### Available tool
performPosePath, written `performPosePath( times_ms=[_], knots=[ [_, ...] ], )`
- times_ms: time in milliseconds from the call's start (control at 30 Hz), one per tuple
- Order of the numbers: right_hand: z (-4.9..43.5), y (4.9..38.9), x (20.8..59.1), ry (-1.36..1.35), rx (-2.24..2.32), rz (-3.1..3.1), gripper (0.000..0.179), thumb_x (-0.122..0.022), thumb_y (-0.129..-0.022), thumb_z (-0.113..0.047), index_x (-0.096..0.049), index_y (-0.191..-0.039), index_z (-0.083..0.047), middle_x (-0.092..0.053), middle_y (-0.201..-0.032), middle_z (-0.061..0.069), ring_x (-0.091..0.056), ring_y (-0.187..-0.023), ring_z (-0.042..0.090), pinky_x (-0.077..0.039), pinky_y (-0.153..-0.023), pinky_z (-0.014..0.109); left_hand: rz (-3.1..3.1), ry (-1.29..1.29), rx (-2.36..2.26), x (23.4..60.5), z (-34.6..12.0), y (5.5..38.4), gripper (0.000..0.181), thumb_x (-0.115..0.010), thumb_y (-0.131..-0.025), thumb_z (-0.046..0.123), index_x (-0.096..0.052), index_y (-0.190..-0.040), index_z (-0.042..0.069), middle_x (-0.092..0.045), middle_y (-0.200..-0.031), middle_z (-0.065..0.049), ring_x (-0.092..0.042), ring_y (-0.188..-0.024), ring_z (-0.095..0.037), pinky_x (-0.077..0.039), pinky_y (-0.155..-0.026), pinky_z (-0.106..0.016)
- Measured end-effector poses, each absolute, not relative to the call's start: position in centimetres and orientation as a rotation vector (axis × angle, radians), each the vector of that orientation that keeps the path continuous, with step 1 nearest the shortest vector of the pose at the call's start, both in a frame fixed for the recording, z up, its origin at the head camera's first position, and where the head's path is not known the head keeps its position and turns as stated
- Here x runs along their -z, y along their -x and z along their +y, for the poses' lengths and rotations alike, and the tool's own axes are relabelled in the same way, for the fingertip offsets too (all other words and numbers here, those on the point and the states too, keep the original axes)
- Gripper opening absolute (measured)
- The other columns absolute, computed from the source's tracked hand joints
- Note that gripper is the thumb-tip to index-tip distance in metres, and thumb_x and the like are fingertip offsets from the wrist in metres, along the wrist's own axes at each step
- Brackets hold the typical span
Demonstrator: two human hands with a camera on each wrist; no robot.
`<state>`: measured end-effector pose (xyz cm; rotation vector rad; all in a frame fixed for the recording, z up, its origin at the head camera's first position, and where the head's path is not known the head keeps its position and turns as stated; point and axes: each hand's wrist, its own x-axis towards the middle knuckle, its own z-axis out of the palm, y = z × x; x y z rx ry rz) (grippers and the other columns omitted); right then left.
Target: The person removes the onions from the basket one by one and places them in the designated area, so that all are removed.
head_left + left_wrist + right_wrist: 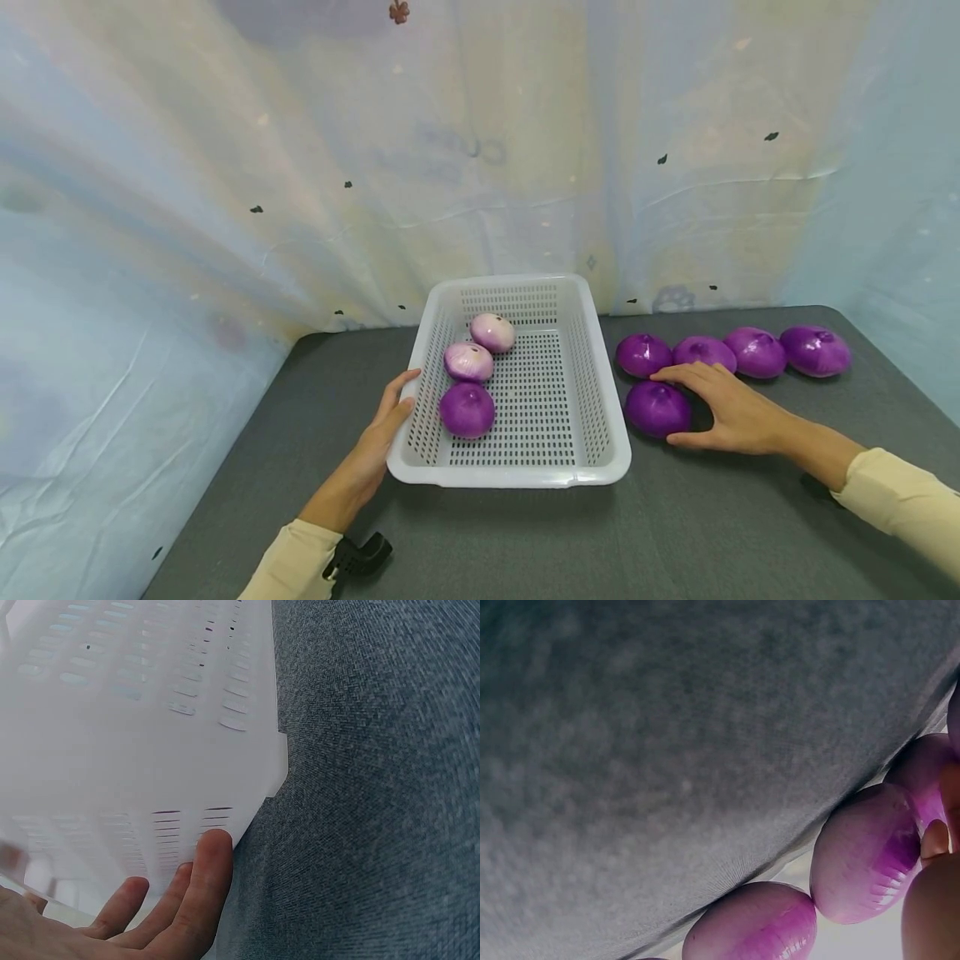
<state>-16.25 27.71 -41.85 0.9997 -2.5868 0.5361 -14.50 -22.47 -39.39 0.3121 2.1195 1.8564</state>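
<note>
A white perforated plastic basket (510, 477) stands mid-table in the head view. Inside, along its left side, are a dark purple onion (467, 410) and two paler purple-and-white onions (468, 362). My left hand (378, 442) grips the basket's left rim, thumb at the top edge. In the left wrist view its fingers (206, 889) lie against the outer wall. To the basket's right, my right hand (727, 412) holds a deep purple onion (654, 410) between the thumb below and fingers above. That onion sits close to the basket's right wall.
Behind the right hand, several purple onions (756, 352) form a row toward the table's right edge; some also show in the right wrist view, one onion (866, 855) near the fingers. A dark grey cloth covers the table (517, 542). A patterned curtain (510, 167) hangs at the back.
</note>
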Motion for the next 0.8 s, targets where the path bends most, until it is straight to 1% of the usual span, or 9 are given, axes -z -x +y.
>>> performPosePath(
  times_ms=[167, 367, 633, 700, 800],
  knots=[
    [27.74, 16.24, 41.84, -0.986, -0.529, -2.607, 0.083, -0.089, -0.068, -0.047, -0.055, -0.137, -0.019, -0.059, -0.133, -0.009, -0.049, -0.121, 0.009, -0.028, -0.099, 0.036, 2.108, -0.324, -1.863, 39.35, -22.47, 14.49, 0.049, -0.028, -0.109, 0.041, -0.010, -0.154, 0.035, -0.016, -0.163, -0.012, -0.036, -0.140, -0.044, -0.041, -0.097, -0.038],
    [27.82, 16.26, 41.92, -0.965, -0.536, -2.637, 0.086, -0.091, -0.066, -0.047, -0.054, -0.138, -0.020, -0.057, -0.135, -0.012, -0.048, -0.124, 0.006, -0.025, -0.103, 0.028, 2.117, -0.319, -1.853, 39.35, -22.45, 14.49, 0.049, -0.028, -0.109, 0.042, -0.010, -0.154, 0.035, -0.016, -0.164, -0.011, -0.036, -0.140, -0.043, -0.040, -0.098, -0.039],
    [27.86, 16.41, 42.04, -0.973, -0.519, -2.633, 0.087, -0.091, -0.065, -0.048, -0.054, -0.139, -0.021, -0.057, -0.136, -0.012, -0.048, -0.125, 0.007, -0.026, -0.103, 0.028, 2.120, -0.320, -1.853, 39.46, -22.54, 14.45, 0.050, -0.029, -0.109, 0.042, -0.011, -0.154, 0.035, -0.017, -0.163, -0.012, -0.038, -0.138, -0.043, -0.041, -0.097, -0.039],
    [27.89, 16.42, 42.03, -0.974, -0.519, -2.630, 0.087, -0.091, -0.065, -0.048, -0.054, -0.139, -0.021, -0.057, -0.136, -0.012, -0.048, -0.125, 0.007, -0.025, -0.104, 0.025, 2.120, -0.317, -1.851, 39.47, -22.53, 14.46, 0.050, -0.029, -0.108, 0.043, -0.011, -0.154, 0.035, -0.016, -0.163, -0.011, -0.038, -0.139, -0.043, -0.041, -0.097, -0.039],
    [27.94, 16.42, 41.96, -0.981, -0.532, -2.621, 0.087, -0.091, -0.065, -0.048, -0.054, -0.139, -0.020, -0.058, -0.136, -0.011, -0.048, -0.125, 0.007, -0.020, -0.107, 0.016, 2.116, -0.314, -1.856, 39.47, -22.52, 14.48, 0.050, -0.029, -0.109, 0.042, -0.011, -0.154, 0.036, -0.017, -0.163, -0.012, -0.037, -0.139, -0.043, -0.041, -0.097, -0.039]
  ],
)
